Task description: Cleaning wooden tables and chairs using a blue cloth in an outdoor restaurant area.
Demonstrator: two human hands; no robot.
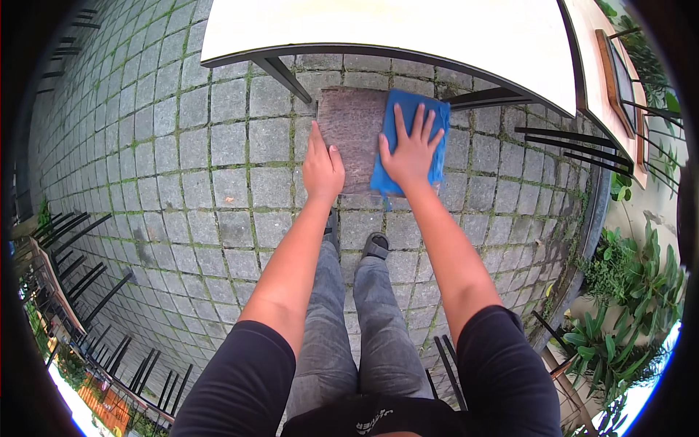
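A brown wooden stool seat or small board (357, 131) lies before me, short of the long white-topped table. My left hand (324, 169) rests against its left edge, fingers pointing away from me and thumb a little apart. Over the right part of the board is spread a blue cloth (398, 104) with frayed edges. My right hand (412, 147) lies flat on this cloth, palm down with the fingers spread. What supports the board from below is hidden.
Beyond the board stands the white-topped table (382, 24) with black metal legs. Another table with upturned stools (620, 82) is at the right. Leafy plants (628, 273) grow behind a curb. Mossy stone paving (229, 142) surrounds my sandalled feet.
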